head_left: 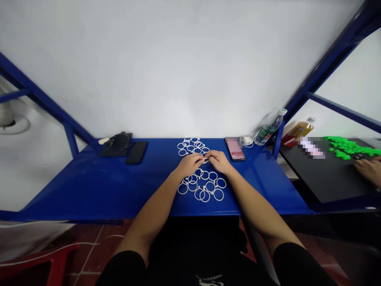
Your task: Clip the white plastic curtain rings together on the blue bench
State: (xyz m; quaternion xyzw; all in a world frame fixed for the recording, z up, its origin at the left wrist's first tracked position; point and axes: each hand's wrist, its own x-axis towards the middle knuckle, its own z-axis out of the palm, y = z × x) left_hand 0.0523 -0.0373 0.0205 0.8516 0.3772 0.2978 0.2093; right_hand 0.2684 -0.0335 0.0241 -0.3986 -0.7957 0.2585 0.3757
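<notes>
My left hand (190,165) and my right hand (219,161) meet over the middle of the blue table, fingertips closed on a thin white ring (205,161) between them. The fingers cover part of this ring, and a small dark spot shows beside it. Just beyond my hands lies a loose cluster of white rings (182,152), some overlapping. Nearer to me, a second group of white rings (218,194) is spread out. Many of the rings carry a small knob or eyelet on the rim.
On the blue table (98,186), a black phone (137,152) and a dark flat object (119,143) lie left. A lit phone (235,149), white cable (248,140) and water bottle (269,129) are right. Another person's hand (368,170) is near green pieces (351,147) on a black table.
</notes>
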